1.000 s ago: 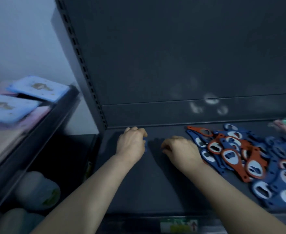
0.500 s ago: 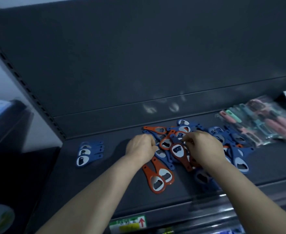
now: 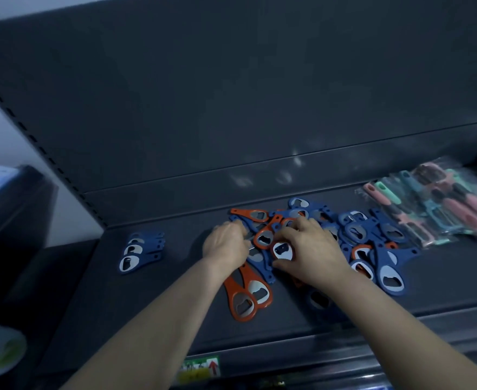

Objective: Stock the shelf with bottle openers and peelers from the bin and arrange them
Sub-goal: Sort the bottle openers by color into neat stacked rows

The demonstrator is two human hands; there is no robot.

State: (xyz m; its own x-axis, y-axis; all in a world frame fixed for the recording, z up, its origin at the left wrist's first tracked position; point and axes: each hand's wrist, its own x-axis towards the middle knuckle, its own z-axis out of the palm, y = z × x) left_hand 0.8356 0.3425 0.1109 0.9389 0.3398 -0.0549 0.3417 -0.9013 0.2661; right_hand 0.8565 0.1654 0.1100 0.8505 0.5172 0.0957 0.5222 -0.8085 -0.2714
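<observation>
At the middle of the shelf [image 3: 147, 305], your left hand [image 3: 226, 246] grips the opener pile [image 3: 356, 232] at its left edge, and your right hand [image 3: 314, 250] beside it pinches a blue opener [image 3: 282, 250].

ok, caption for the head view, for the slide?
Left hand and right hand dig into a loose pile of bottle openers on the shelf; tidy blue stack left, bagged peelers right.

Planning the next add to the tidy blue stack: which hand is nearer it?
Left. The left hand is right of the blue stack; the right hand, farther right, grips an opener in the pile.
</observation>
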